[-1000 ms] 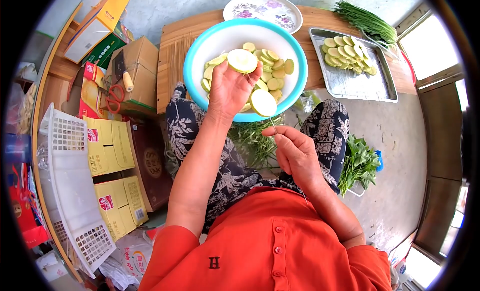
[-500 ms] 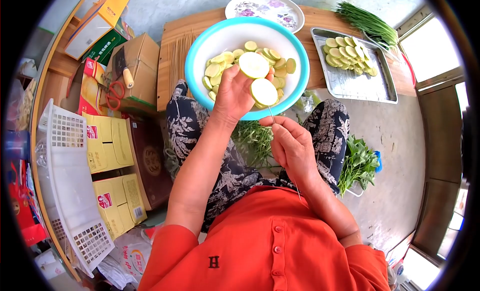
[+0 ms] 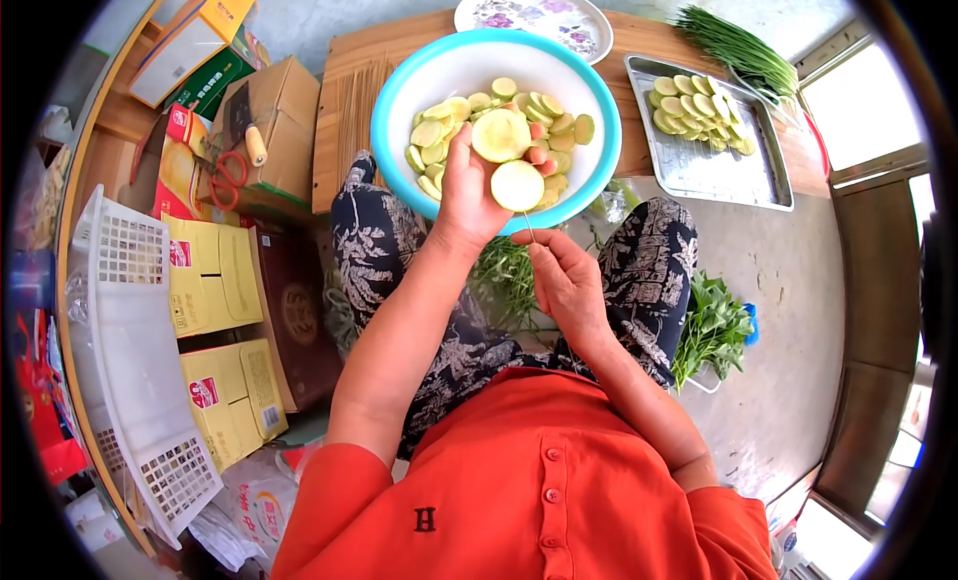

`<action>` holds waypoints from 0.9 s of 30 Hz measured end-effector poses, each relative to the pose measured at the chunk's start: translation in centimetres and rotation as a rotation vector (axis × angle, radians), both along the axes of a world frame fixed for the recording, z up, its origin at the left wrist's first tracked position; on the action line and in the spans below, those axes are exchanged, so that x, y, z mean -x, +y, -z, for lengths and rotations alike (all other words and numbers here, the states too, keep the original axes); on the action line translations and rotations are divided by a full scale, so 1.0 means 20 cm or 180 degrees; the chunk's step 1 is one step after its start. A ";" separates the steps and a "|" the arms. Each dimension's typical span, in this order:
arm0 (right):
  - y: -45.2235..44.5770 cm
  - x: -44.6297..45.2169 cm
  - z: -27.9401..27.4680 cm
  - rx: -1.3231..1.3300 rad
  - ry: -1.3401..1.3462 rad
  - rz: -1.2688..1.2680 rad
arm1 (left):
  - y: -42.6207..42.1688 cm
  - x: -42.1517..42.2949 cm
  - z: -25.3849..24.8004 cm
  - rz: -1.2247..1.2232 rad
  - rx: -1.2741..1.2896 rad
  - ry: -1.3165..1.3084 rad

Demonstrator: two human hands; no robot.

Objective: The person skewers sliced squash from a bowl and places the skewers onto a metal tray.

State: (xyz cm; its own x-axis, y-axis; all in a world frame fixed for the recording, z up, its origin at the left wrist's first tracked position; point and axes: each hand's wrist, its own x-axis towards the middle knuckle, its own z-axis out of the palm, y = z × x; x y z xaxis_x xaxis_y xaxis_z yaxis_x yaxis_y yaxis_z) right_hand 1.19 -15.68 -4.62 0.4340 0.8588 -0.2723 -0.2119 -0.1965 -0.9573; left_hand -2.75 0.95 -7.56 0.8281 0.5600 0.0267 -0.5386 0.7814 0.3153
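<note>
Here, cupping 2 round slices (image 3: 501,136) in curled left hand (image 3: 469,203) over bowl (image 3: 382,131); pinching thin skewer (image 3: 529,224) in right hand (image 3: 576,286) (could split lower slice (image 3: 517,186) if pushed crookedly).

Basin (image 3: 381,131) turquoise-rimmed, white inside; shirt (image 3: 479,490) red; plate (image 3: 499,11) purple-flowered.

- Basin (image 3: 381,131): before the person, over the near edge of the table (image 3: 339,56); slices (image 3: 584,129) in it.
- Plate (image 3: 601,41): on table, behind basin.
- Skewers (image 3: 357,106): on table, left of basin.
- Tray (image 3: 704,171): on table, right of basin, holding more slices; chives (image 3: 738,53) behind.
- Carton (image 3: 289,116): left of table.
- Leafy greens (image 3: 714,325): right of the right knee (image 3: 654,231).
</note>
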 end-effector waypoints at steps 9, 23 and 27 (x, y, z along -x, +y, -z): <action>0.03 0.03 0.08 -0.0126 -0.0074 0.0140 | -0.02 -0.03 0.02 -0.0383 0.0080 0.0368; 0.08 0.02 0.13 -0.0183 -0.0176 0.0294 | -0.03 -0.03 0.01 -0.0353 0.0075 0.0444; 0.09 0.02 0.13 -0.0163 -0.0209 0.0308 | -0.03 -0.04 0.01 -0.0402 -0.0049 0.0482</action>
